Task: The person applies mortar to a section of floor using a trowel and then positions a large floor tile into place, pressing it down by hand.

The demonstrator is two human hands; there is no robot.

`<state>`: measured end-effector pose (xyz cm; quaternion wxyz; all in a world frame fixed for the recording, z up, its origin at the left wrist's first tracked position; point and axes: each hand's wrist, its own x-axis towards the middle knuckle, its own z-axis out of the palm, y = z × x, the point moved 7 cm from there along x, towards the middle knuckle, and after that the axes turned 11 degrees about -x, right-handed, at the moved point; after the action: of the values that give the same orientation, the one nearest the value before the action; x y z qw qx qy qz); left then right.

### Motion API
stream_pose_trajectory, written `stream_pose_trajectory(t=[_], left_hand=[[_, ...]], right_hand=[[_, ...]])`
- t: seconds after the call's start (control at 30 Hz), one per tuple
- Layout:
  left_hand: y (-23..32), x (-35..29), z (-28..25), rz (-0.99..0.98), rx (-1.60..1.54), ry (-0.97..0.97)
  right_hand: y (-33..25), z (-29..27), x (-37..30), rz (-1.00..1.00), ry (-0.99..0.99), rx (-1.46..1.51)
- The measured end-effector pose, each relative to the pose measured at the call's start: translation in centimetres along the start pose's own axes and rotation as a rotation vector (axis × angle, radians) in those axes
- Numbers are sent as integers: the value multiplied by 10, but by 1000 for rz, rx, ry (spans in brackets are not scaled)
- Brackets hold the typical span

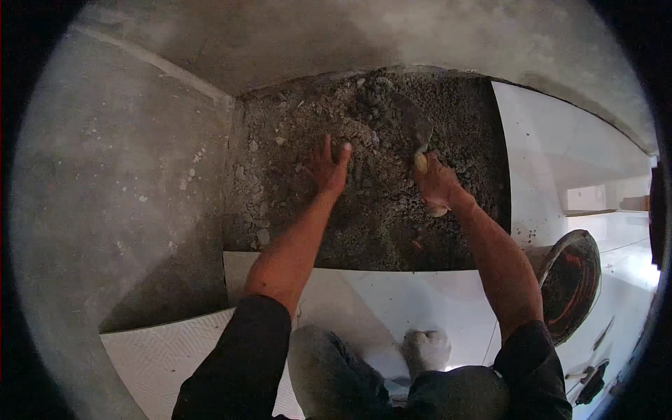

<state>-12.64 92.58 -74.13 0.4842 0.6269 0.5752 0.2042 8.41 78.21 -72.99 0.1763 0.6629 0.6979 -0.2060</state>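
My right hand (437,183) is wrapped round the pale handle of a trowel (414,119). Its grey rounded blade points away from me, against the dark, crumbly mortar bed (378,224). Over the left part of that bed is my left hand (329,168), its fingers apart and holding nothing. Whether its palm touches the surface I cannot tell. Loose lumps and paler grit lie around both hands, thickest toward the far left corner.
Glossy white tiles (539,154) border the bed on the right and near sides. Bare cement walls (140,175) rise left and behind. A bucket (598,280) stands by my right forearm, with tools (593,381) nearer. A ridged-back tile (168,357) lies lower left.
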Motion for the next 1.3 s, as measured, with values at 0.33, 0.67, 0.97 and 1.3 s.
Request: stream_pose_trajectory(t=[0.33, 0.67, 0.97, 1.3], left_hand=[[7, -53, 29, -47, -179, 160], [10, -110, -9, -38, -371, 300], [172, -190, 15, 110, -212, 257], [306, -326, 183, 743, -473, -7]], right_hand=[[-69, 20, -29, -136, -10, 860], [-102, -34, -110, -65, -159, 1140], [-57, -103, -243, 82, -31, 1317], [38, -51, -465, 524, 395, 1175]])
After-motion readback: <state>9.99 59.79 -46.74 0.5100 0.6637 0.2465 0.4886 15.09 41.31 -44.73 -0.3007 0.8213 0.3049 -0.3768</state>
